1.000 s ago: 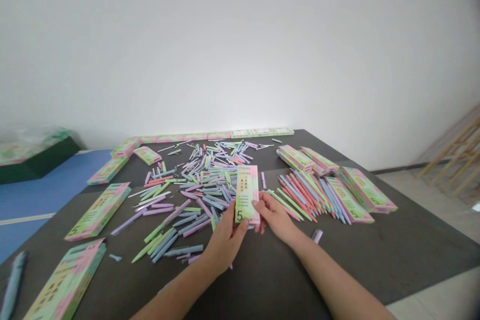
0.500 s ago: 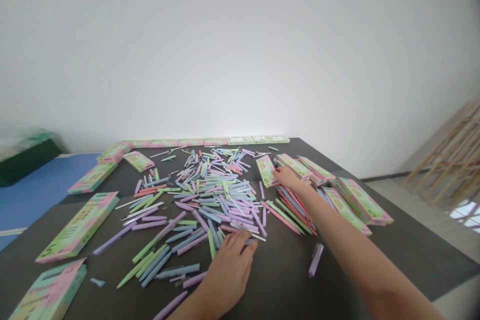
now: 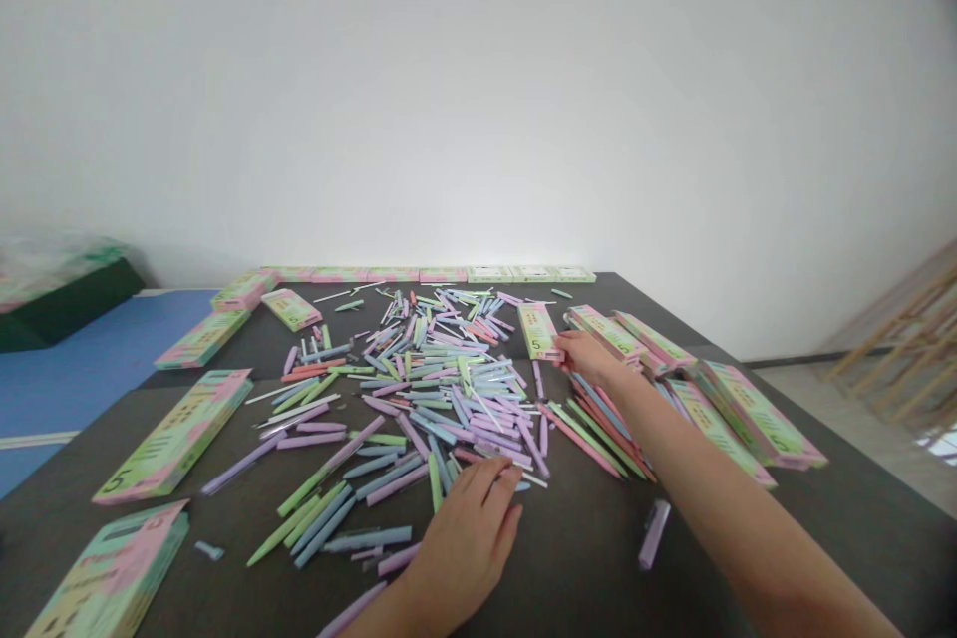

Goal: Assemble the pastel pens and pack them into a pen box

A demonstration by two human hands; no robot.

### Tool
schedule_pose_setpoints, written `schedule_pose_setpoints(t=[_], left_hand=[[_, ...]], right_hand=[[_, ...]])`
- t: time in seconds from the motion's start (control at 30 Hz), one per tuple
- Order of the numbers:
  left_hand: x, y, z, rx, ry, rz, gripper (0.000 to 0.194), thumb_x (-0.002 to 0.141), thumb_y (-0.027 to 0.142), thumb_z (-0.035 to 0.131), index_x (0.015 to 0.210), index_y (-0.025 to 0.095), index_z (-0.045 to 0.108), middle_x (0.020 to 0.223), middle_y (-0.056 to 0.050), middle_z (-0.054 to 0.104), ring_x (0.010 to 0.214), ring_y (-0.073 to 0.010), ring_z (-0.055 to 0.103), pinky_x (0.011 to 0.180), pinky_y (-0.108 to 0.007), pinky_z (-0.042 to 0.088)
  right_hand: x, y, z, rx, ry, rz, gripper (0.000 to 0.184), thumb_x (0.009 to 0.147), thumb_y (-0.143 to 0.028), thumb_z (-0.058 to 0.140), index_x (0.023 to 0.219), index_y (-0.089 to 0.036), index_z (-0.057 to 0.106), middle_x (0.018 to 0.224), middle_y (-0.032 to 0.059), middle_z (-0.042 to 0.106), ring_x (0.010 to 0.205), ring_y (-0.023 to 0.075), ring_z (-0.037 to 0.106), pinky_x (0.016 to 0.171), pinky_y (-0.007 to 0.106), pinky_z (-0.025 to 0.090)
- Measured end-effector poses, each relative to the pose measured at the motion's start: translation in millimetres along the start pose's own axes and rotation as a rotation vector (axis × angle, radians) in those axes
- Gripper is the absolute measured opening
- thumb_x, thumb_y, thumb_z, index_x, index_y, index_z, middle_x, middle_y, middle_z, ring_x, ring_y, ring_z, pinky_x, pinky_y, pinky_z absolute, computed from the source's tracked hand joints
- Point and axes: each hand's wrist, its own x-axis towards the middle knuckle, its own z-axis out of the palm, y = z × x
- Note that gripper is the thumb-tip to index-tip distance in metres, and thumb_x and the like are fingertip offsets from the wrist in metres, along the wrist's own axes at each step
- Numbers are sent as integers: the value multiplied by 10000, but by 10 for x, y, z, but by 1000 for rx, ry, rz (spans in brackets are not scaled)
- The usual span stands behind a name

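The right hand (image 3: pixel 590 359) was narrowed, its fingertips (image 3: pixel 562 344) at the lower corner of a pastel green-and-pink cardboard box (image 3: pixel 538 331); I could not tell whether they gripped it. The box lay flat on a dark grey tabletop (image 3: pixel 844 508), at the far right side of a heap of pastel plastic pens (image 3: pixel 441 389). The left hand (image 3: pixel 464 543) was wide open, empty and palm down at the heap's near edge.

Bare tabletop ran along the near edge, and more stretched from the right forearm to the table's right edge. Past the left edge lay a blue mat (image 3: pixel 75 379); past the right stood a pale wooden frame (image 3: pixel 897 349). A white wall (image 3: pixel 478 100) rose behind.

A second earlier, both hands had held the box upright above the table. Now it was down and the left hand had moved off it.

About seventeen boxes showed: seven along the far edge, five on the left and five on the right, counting the touched one. The pens were too many to count. One lavender pen (image 3: pixel 653 533) lay apart, beside the right forearm.
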Motion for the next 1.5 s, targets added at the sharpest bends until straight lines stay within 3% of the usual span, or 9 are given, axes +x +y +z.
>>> schedule_pose_setpoints(t=[0.1, 0.2, 0.3, 0.4, 0.63, 0.83, 1.03, 1.23, 1.5], left_hand=[[50, -27, -42, -262, 146, -127, 478, 866, 245, 533, 1323, 221, 394, 1280, -132, 522, 1188, -252, 521, 1011, -453, 450], [108, -68, -93, -591, 275, -222, 646, 854, 234, 550, 1411, 234, 222, 1245, -129, 517, 1065, -205, 599, 891, -383, 537], [131, -123, -138, -695, 244, -198, 760, 788, 237, 648, 1423, 252, 231, 1258, -116, 520, 1050, -206, 600, 894, -379, 533], [122, -172, -169, -671, 164, -164, 629, 786, 270, 658, 1356, 241, 394, 1290, -121, 515, 1101, -239, 579, 929, -396, 512], [130, -126, -237, -833, 98, -164, 503, 837, 279, 593, 1298, 208, 404, 1166, -98, 602, 984, -205, 626, 883, -347, 512], [134, -128, -208, -887, 113, -144, 492, 837, 264, 597, 1281, 188, 400, 1137, -96, 591, 987, -195, 607, 873, -315, 491], [119, -161, -176, -863, 115, -150, 459, 846, 245, 599, 1265, 200, 414, 1089, -73, 609, 954, -171, 611, 839, -271, 494], [97, -159, -151, -805, 142, -174, 407, 854, 267, 590, 1231, 200, 452, 1059, -69, 608, 900, -174, 624, 796, -281, 515], [106, -147, -160, -956, 108, -167, 438, 873, 281, 569, 1277, 204, 419, 1088, -83, 575, 936, -183, 601, 817, -313, 517]], right_hand=[[-290, -18, 88, 127, -157, 90, 256, 906, -280, 504, 975, -67, 627, 759, 88, 639, 527, 114, 555, 484, 269, 495], [-726, -73, 230, 404, -273, 131, 320, 836, -323, 592, 1107, -152, 592, 712, 21, 615, 465, 82, 509, 421, 216, 443], [-1114, -144, 381, 665, -399, 183, 537, 782, -341, 665, 1278, -254, 478, 626, -52, 552, 447, 73, 494, 400, 180, 406], [-1319, -177, 493, 713, -459, 186, 513, 794, -367, 653, 1274, -254, 514, 632, -45, 553, 481, 80, 510, 423, 184, 427], [-1384, -109, 481, 793, -535, 43, 326, 838, -350, 610, 1139, -227, 637, 844, 22, 609, 665, 107, 559, 594, 235, 486], [-1406, -47, 439, 695, -603, -204, 562, 753, -277, 731, 1277, -241, 531, 979, 48, 628, 844, 148, 583, 731, 257, 471], [-1399, 37, 479, 670, -577, -197, 573, 736, -260, 745, 1267, -221, 533, 994, 63, 654, 882, 167, 607, 767, 286, 473], [-1418, 56, 514, 588, -475, -226, 429, 762, -225, 714, 1175, -211, 597, 872, 31, 657, 725, 127, 601, 669, 248, 481], [-1421, 23, 520, 620, -464, -246, 397, 775, -202, 697, 1160, -220, 601, 865, 25, 670, 720, 125, 616, 670, 246, 495]])
